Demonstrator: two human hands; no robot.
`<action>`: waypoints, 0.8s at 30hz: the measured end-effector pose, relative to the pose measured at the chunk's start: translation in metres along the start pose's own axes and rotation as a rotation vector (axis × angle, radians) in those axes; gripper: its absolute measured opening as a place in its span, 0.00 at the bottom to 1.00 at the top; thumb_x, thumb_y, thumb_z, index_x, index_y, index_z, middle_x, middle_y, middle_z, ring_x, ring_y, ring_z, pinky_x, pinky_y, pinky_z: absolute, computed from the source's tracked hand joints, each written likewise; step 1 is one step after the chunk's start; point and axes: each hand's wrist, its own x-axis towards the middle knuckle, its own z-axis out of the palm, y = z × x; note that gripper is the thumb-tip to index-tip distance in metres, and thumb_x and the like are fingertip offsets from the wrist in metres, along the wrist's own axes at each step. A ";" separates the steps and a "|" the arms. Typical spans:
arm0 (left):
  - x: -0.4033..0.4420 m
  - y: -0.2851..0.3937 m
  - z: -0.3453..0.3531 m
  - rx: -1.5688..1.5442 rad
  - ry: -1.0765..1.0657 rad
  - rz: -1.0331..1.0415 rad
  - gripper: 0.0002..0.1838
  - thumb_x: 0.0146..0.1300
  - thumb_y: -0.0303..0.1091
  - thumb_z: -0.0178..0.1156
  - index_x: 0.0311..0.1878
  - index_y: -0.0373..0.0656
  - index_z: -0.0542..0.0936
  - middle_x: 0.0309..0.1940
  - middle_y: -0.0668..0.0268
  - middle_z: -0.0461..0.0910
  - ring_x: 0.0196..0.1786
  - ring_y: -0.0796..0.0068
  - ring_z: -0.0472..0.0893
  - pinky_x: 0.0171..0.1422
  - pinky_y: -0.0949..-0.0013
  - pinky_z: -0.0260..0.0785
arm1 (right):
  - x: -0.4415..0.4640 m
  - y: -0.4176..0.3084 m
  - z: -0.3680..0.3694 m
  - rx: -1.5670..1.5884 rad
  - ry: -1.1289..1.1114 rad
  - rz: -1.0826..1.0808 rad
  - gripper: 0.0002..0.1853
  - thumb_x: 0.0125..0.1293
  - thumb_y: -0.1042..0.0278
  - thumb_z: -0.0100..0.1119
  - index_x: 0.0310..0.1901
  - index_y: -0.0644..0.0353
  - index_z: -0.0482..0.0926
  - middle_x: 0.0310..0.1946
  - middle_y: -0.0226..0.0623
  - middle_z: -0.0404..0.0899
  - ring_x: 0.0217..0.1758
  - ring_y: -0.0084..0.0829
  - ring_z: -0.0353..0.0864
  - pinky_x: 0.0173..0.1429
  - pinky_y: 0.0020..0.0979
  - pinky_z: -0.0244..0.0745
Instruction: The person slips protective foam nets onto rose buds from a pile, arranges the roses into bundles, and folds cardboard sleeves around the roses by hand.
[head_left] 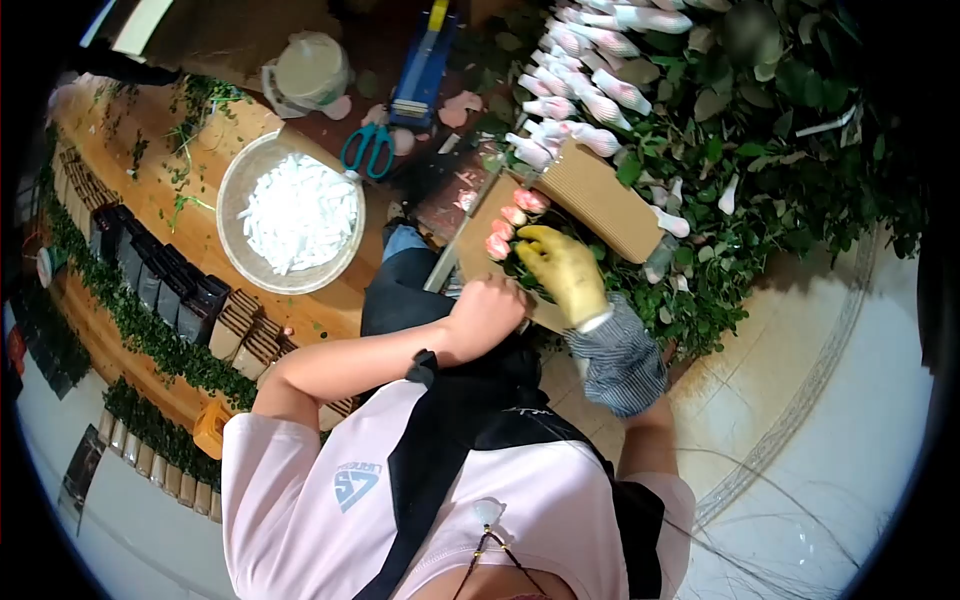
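Observation:
Several pink roses lie in a row on a sheet of brown cardboard, on a metal-edged board. My right hand, in a yellow glove with a striped grey cuff, is at the roses from the right. Its bent fingers close just below the blooms, around a rose as far as I can make out; its stem is hidden. My left hand is bare and curled at the near edge of the cardboard. Its fingertips are turned away, so what they hold is hidden. Corrugated cardboard stands folded just beyond the gloved hand.
To the left stands a white tub full of short white tubes. Teal-handled scissors, a blue tape dispenser and a white bucket are ahead. Many white-netted blooms with leafy stems fill the right. Wrapped bundles line the left.

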 end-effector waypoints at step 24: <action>0.071 0.019 0.025 0.008 -0.603 -0.365 0.21 0.66 0.37 0.51 0.53 0.34 0.85 0.55 0.41 0.80 0.59 0.38 0.78 0.58 0.56 0.74 | 0.044 0.036 0.052 -0.205 -0.373 -0.174 0.16 0.71 0.48 0.50 0.47 0.47 0.82 0.36 0.36 0.87 0.39 0.39 0.88 0.41 0.41 0.81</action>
